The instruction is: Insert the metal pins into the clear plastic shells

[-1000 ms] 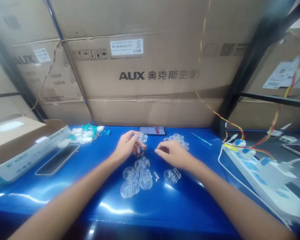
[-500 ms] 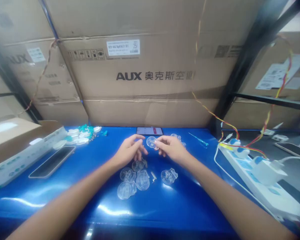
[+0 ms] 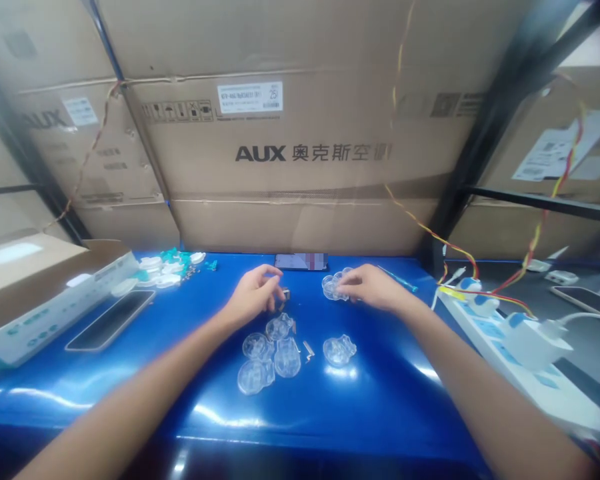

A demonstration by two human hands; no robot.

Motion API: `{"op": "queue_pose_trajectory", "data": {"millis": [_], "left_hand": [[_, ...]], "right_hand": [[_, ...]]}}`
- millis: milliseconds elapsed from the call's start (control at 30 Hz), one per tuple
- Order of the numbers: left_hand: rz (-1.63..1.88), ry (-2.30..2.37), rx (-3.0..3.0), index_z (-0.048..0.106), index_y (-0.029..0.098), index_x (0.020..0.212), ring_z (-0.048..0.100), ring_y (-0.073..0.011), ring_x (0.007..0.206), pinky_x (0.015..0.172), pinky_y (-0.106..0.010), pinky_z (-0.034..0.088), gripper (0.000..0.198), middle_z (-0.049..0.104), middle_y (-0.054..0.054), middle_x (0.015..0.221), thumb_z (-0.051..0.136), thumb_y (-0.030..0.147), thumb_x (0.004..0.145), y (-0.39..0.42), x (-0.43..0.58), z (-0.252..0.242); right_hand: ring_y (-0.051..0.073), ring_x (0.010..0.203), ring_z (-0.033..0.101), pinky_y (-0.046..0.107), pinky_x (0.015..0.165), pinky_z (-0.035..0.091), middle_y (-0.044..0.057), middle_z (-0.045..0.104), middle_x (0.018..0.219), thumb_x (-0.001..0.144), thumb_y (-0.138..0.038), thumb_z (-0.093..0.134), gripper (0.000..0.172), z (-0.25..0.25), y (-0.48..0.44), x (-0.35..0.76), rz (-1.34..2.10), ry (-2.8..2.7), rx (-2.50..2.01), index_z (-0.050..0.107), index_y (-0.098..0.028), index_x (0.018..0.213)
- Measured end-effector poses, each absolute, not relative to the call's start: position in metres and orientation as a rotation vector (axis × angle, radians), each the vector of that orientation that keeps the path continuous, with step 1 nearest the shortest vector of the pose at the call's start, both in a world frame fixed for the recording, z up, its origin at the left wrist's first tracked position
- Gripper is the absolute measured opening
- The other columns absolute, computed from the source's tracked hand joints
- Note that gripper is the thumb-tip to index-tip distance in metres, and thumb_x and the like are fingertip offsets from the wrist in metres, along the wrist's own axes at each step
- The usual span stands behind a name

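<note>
My right hand (image 3: pixel 375 287) pinches a clear plastic disc-shaped piece (image 3: pixel 331 287) at the back of the blue table, over or beside similar clear pieces (image 3: pixel 347 272). Opposite it, my left hand (image 3: pixel 255 290) is curled, palm inward, with a small dark metallic piece (image 3: pixel 286 293) at its fingertips. Between my forearms lie several clear round plastic pieces with notched ends (image 3: pixel 287 359), grouped on the left. Another clear piece (image 3: pixel 339 350) sits apart on the right. Small thin metal parts (image 3: pixel 307 351) lie between them.
A phone (image 3: pixel 301 261) lies at the back edge, another phone (image 3: pixel 111 320) on the left by an open carton (image 3: pixel 55 300). White and teal parts (image 3: pixel 163 270) are heaped there. A blue screwdriver (image 3: pixel 400 280) and a power strip with cables (image 3: pixel 525 360) are right.
My right hand has moved right with the clear piece, to the other clear pieces at the back. My left hand has shifted slightly left, and a small metallic piece now shows at its fingertips.
</note>
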State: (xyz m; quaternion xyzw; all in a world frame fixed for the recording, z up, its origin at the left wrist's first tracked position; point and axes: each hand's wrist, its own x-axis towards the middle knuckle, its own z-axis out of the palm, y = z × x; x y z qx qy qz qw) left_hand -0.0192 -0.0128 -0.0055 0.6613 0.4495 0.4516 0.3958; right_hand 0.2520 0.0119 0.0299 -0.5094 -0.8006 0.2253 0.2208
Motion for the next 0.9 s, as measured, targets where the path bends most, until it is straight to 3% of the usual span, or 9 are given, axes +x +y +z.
{"op": "queue_pose_trajectory", "data": {"millis": [267, 533, 667, 767, 900], "left_hand": [[1.135, 1.398, 1.958, 0.058, 0.016, 0.099, 0.055, -0.0115, 0.047, 0.049, -0.022, 0.043, 0.024, 0.068, -0.002, 0.068, 0.046, 0.031, 0.085, -0.011, -0.031, 0.0], [0.856, 1.685, 2.211, 0.065, 0.017, 0.084, 0.061, -0.0169, 0.06, 0.055, -0.024, 0.041, 0.025, 0.067, -0.002, 0.066, 0.056, 0.039, 0.077, 0.004, -0.061, 0.008], [0.597, 1.659, 2.199, 0.066, 0.017, 0.076, 0.062, -0.018, 0.061, 0.053, -0.024, 0.04, 0.032, 0.068, -0.003, 0.067, 0.062, 0.048, 0.071, 0.005, -0.074, 0.014], [0.472, 1.625, 2.19, 0.066, 0.017, 0.073, 0.061, -0.0181, 0.06, 0.051, -0.024, 0.038, 0.039, 0.068, -0.003, 0.066, 0.066, 0.056, 0.065, 0.003, -0.078, 0.019], [0.432, 1.611, 2.192, 0.067, 0.018, 0.078, 0.06, -0.0172, 0.06, 0.051, -0.024, 0.037, 0.035, 0.068, -0.002, 0.069, 0.07, 0.049, 0.063, 0.003, -0.074, 0.018]], "right_hand": [[0.018, 0.059, 0.062, 0.027, 0.057, 0.041, 0.001, 0.066, 0.056, 0.075, -0.034, 0.063, 0.02, 0.028, 0.02, 0.266, 0.665, -2.289, -1.515, 0.076, -0.02, 0.08], [0.016, 0.057, 0.058, 0.026, 0.054, 0.038, 0.002, 0.065, 0.061, 0.077, -0.043, 0.059, 0.029, 0.038, 0.01, 0.252, 0.342, -2.149, -1.511, 0.073, -0.018, 0.081], [0.016, 0.061, 0.06, 0.025, 0.055, 0.041, 0.003, 0.067, 0.066, 0.075, -0.043, 0.062, 0.026, 0.047, -0.01, 0.24, 0.616, -2.366, -1.281, 0.07, -0.019, 0.073], [0.016, 0.051, 0.058, 0.026, 0.048, 0.039, 0.003, 0.067, 0.065, 0.067, -0.048, 0.07, 0.03, 0.05, -0.018, 0.241, 0.925, -2.615, -1.371, 0.069, -0.018, 0.075], [0.015, 0.047, 0.055, 0.026, 0.045, 0.037, 0.003, 0.066, 0.063, 0.062, -0.048, 0.073, 0.033, 0.048, -0.019, 0.244, 1.063, -2.714, -1.511, 0.068, -0.018, 0.073]]}}
